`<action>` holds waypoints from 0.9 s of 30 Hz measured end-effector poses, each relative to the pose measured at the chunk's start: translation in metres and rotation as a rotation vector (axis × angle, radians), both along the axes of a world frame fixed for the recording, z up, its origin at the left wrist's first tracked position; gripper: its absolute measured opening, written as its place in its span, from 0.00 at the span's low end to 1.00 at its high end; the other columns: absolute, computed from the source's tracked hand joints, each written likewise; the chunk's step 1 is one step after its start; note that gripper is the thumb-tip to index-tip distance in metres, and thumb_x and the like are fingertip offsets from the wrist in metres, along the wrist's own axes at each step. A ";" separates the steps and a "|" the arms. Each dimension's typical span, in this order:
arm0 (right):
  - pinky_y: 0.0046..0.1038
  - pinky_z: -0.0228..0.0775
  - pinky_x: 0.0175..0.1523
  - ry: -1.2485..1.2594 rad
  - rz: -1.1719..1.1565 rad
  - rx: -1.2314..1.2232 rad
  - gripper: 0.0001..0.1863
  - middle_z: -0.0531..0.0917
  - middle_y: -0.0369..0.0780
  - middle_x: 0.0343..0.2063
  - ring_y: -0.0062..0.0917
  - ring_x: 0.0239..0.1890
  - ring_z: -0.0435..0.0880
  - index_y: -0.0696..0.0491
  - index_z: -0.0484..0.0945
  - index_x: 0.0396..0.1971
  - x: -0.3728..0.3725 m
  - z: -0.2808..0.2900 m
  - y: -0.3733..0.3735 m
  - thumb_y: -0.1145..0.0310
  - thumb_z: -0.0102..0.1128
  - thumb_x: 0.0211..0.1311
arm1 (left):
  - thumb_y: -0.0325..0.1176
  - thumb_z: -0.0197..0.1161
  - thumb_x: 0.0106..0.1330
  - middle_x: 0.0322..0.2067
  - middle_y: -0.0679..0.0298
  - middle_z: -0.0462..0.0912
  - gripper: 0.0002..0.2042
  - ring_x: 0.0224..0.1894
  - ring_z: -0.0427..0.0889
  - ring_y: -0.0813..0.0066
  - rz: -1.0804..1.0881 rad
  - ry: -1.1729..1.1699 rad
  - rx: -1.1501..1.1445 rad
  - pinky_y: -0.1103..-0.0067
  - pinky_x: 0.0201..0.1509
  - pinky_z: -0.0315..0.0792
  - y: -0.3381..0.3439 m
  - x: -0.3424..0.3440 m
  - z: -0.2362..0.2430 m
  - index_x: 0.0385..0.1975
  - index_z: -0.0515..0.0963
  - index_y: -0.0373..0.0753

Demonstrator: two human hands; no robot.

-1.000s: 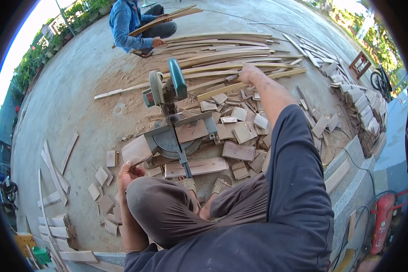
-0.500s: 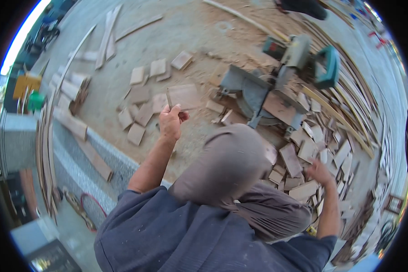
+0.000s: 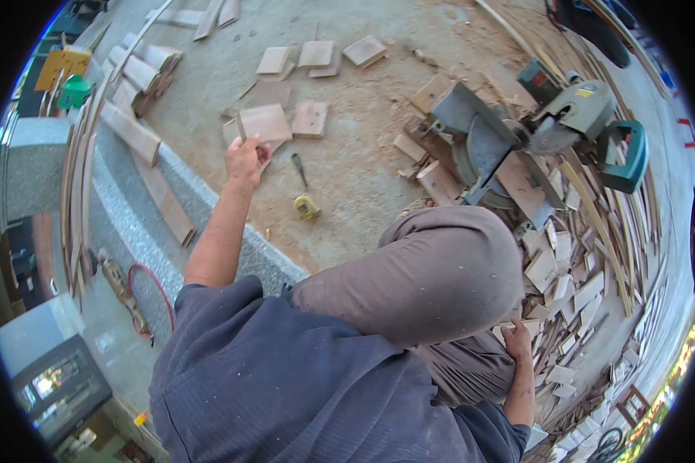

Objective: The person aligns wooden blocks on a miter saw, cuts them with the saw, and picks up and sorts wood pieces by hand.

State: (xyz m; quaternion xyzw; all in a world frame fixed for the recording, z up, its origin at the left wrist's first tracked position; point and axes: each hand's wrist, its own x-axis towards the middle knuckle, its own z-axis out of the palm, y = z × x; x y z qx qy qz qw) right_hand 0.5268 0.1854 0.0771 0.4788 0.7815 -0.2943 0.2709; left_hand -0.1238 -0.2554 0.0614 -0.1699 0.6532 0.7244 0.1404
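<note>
My left hand [image 3: 245, 160] is closed on a thin wooden piece [image 3: 241, 125] above cut blocks [image 3: 310, 117] on the concrete. Below it lie a dark-handled tool [image 3: 301, 171] and a yellow tape measure [image 3: 306, 207]. My right hand [image 3: 517, 339] is low beside my knee at a heap of offcuts [image 3: 564, 285], fingers mostly curled; what they hold, if anything, is unclear. The mitre saw [image 3: 575, 116], with a teal handle, stands at upper right, a board lying on its base.
A granite step edge [image 3: 208, 204] runs at left, with long strips [image 3: 77, 201], a plank and a power tool [image 3: 116, 278] with a red cord. A green container [image 3: 74, 91] stands at upper left. Long boards lie beyond the saw; another person's dark-clothed leg [image 3: 610, 31] shows at top right.
My view has swung left and down, shifting the saw to the right. My left hand has left the board beside the saw and reaches over blocks; my right hand has drawn back toward my knee.
</note>
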 end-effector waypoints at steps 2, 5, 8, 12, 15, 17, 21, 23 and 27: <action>0.35 0.75 0.42 -0.022 0.024 -0.007 0.29 0.85 0.44 0.27 0.33 0.32 0.85 0.58 0.76 0.58 -0.015 0.004 -0.005 0.61 0.65 0.56 | 0.29 0.57 0.70 0.28 0.62 0.81 0.05 0.23 0.80 0.73 -0.060 -0.099 0.007 0.73 0.27 0.78 -0.010 -0.002 -0.040 0.40 0.74 0.37; 0.38 0.76 0.43 -0.036 0.066 -0.025 0.29 0.86 0.48 0.28 0.40 0.34 0.86 0.59 0.76 0.57 -0.021 0.010 -0.007 0.59 0.65 0.57 | 0.29 0.57 0.70 0.29 0.62 0.79 0.03 0.25 0.80 0.71 -0.120 -0.292 0.008 0.70 0.29 0.79 0.006 0.005 -0.061 0.39 0.72 0.38; 0.36 0.76 0.42 -0.024 -0.004 0.009 0.29 0.86 0.47 0.28 0.36 0.33 0.87 0.59 0.75 0.57 -0.007 0.007 -0.005 0.62 0.65 0.57 | 0.29 0.57 0.70 0.32 0.64 0.79 0.03 0.28 0.81 0.70 -0.190 -0.283 0.038 0.68 0.34 0.79 0.031 0.002 -0.077 0.40 0.72 0.40; 0.31 0.75 0.37 0.119 -0.081 -0.021 0.27 0.86 0.43 0.26 0.26 0.29 0.85 0.60 0.75 0.58 0.018 -0.012 0.002 0.64 0.63 0.59 | 0.29 0.57 0.70 0.32 0.62 0.80 0.02 0.29 0.83 0.70 -0.201 -0.170 0.056 0.69 0.33 0.79 0.047 0.002 -0.081 0.39 0.73 0.41; 0.30 0.75 0.36 -0.104 -0.105 -0.105 0.28 0.86 0.42 0.25 0.25 0.28 0.84 0.60 0.75 0.59 0.009 -0.016 0.010 0.63 0.63 0.60 | 0.28 0.57 0.70 0.30 0.62 0.81 0.02 0.29 0.83 0.70 -0.216 -0.216 0.051 0.70 0.34 0.80 0.051 0.025 -0.073 0.39 0.73 0.40; 0.28 0.74 0.35 -0.101 -0.130 -0.139 0.27 0.85 0.40 0.24 0.22 0.27 0.83 0.60 0.74 0.59 0.002 -0.015 0.009 0.64 0.63 0.60 | 0.29 0.57 0.71 0.29 0.62 0.82 0.04 0.28 0.83 0.72 -0.254 -0.242 0.072 0.71 0.35 0.81 0.048 0.053 -0.078 0.40 0.73 0.38; 0.26 0.73 0.33 0.001 -0.240 -0.143 0.27 0.82 0.37 0.21 0.20 0.25 0.80 0.61 0.74 0.59 0.000 -0.010 0.008 0.68 0.61 0.60 | 0.30 0.57 0.71 0.31 0.63 0.81 0.05 0.27 0.82 0.73 -0.287 -0.342 0.003 0.72 0.33 0.80 0.059 0.089 -0.081 0.42 0.74 0.38; 0.26 0.71 0.32 -0.048 -0.215 -0.187 0.27 0.81 0.36 0.21 0.19 0.24 0.79 0.61 0.73 0.60 -0.013 0.001 0.003 0.69 0.60 0.60 | 0.31 0.57 0.71 0.31 0.63 0.81 0.05 0.27 0.82 0.73 -0.284 -0.344 -0.037 0.72 0.33 0.80 0.051 0.094 -0.083 0.42 0.74 0.39; 0.24 0.69 0.29 -0.060 -0.161 -0.222 0.25 0.80 0.35 0.20 0.18 0.23 0.78 0.61 0.74 0.58 -0.028 0.000 0.007 0.70 0.59 0.60 | 0.30 0.58 0.70 0.32 0.65 0.81 0.04 0.27 0.82 0.73 -0.122 -0.311 0.076 0.70 0.34 0.79 -0.006 0.075 -0.092 0.41 0.74 0.41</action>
